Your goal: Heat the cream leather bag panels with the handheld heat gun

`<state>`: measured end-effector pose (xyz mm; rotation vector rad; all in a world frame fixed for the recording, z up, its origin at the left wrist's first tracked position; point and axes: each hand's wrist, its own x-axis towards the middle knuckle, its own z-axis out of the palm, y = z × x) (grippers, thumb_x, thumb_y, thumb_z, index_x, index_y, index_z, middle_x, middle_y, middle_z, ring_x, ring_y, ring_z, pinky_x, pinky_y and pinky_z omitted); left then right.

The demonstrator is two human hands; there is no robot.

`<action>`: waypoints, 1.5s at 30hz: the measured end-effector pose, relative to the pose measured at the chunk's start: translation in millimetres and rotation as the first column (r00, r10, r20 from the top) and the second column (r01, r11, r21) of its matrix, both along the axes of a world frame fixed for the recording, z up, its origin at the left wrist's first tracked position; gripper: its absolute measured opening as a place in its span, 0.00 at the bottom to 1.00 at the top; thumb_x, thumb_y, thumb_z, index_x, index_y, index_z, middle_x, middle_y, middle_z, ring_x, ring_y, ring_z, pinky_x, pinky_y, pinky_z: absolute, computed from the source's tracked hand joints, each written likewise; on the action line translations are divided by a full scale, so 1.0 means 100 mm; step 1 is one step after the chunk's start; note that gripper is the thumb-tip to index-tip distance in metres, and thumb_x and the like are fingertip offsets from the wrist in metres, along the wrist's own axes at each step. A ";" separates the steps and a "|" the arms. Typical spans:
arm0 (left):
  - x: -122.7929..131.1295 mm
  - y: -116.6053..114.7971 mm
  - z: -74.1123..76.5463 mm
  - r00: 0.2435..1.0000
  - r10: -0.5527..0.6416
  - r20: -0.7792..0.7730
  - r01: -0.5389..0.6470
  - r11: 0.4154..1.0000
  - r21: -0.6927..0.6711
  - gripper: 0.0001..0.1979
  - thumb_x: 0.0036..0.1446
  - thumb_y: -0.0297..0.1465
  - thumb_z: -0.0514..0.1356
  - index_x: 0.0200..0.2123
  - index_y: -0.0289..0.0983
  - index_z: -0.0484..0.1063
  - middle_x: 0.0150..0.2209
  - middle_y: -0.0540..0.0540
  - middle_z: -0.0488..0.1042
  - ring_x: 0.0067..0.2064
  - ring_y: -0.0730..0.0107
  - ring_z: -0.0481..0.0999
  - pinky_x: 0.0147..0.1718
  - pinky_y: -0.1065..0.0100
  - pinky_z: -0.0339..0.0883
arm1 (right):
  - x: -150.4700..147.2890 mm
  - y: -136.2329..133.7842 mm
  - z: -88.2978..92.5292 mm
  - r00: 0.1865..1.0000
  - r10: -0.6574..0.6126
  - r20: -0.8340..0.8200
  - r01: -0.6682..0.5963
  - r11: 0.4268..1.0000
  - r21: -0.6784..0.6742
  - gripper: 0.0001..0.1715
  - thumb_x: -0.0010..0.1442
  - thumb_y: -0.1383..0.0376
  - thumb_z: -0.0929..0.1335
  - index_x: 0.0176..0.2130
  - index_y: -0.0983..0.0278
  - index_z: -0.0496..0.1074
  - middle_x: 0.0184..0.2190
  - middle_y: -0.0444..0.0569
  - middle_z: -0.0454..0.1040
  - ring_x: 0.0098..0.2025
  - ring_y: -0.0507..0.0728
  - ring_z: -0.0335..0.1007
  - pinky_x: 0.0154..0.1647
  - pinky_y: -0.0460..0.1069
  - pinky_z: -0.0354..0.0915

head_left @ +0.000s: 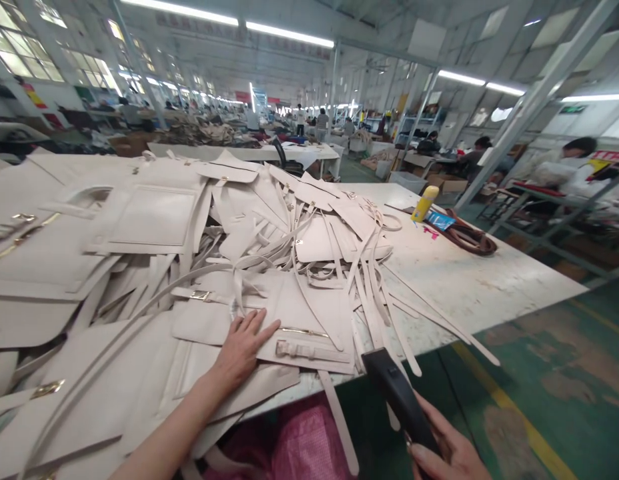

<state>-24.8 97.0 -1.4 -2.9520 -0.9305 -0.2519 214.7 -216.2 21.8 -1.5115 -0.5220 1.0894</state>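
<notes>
My left hand (243,348) lies flat with fingers stretched out on a cream leather bag panel (299,313) that has a gold zipper and a small strap tab. The panel rests on top of a big heap of similar cream panels and straps (269,227) with gold buckles. My right hand (447,453), at the lower right off the table's edge, is wrapped round a long black handheld tool (397,393) that points up toward the panel's near corner.
The white worktable (469,280) carries a yellow bottle (424,203), a blue packet and a brown strap coil (469,237) at its far right. Pink fabric (299,447) sits under the table edge. Other people work at distant tables. Green floor lies to the right.
</notes>
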 end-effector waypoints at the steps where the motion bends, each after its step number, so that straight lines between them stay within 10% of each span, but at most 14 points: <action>1: -0.01 0.00 -0.02 1.000 0.001 0.010 -0.001 1.000 -0.005 0.34 0.47 0.17 0.48 0.56 0.49 0.56 0.59 0.43 0.54 0.59 0.55 0.52 0.52 0.53 0.47 | -0.01 0.08 0.00 0.997 0.069 -0.028 -0.069 0.998 0.014 0.46 0.46 0.56 0.71 0.57 0.68 0.51 0.26 0.47 0.71 0.17 0.51 0.62 0.15 0.45 0.57; 6: -0.03 -0.01 -0.09 0.999 -0.011 0.049 0.013 0.999 -0.035 0.37 0.44 0.16 0.49 0.56 0.50 0.56 0.60 0.44 0.53 0.60 0.55 0.51 0.53 0.54 0.46 | -0.09 0.58 0.10 0.949 0.289 -0.123 -0.295 0.955 -0.028 0.39 0.47 0.63 0.69 0.56 0.63 0.54 0.28 0.44 0.71 0.15 0.51 0.66 0.11 0.43 0.60; 15: -0.25 -0.14 -0.04 0.999 -0.046 0.028 0.049 0.993 -0.103 0.39 0.41 0.16 0.49 0.57 0.52 0.54 0.61 0.49 0.49 0.61 0.56 0.48 0.55 0.54 0.45 | 0.31 0.89 0.29 0.993 0.100 0.067 -0.096 0.994 -0.051 0.41 0.52 0.55 0.67 0.58 0.66 0.47 0.15 0.41 0.71 0.13 0.53 0.65 0.11 0.44 0.61; 30: -0.69 -0.35 -0.12 0.991 -0.125 0.054 0.130 0.987 -0.092 0.26 0.55 0.38 0.53 0.57 0.56 0.50 0.62 0.47 0.45 0.59 0.54 0.52 0.55 0.56 0.47 | 0.65 1.52 0.44 0.962 0.264 0.077 -0.253 0.959 -0.125 0.29 0.50 0.63 0.68 0.51 0.64 0.60 0.20 0.42 0.70 0.16 0.55 0.69 0.12 0.46 0.66; 45: -0.70 -0.33 -0.21 0.973 -0.172 0.151 0.166 0.985 0.053 0.27 0.54 0.38 0.55 0.57 0.53 0.52 0.62 0.45 0.48 0.57 0.54 0.56 0.53 0.56 0.52 | 0.45 1.34 0.30 0.924 0.368 0.105 -0.344 0.919 -0.194 0.38 0.51 0.62 0.67 0.58 0.62 0.51 0.17 0.37 0.65 0.14 0.52 0.67 0.09 0.43 0.64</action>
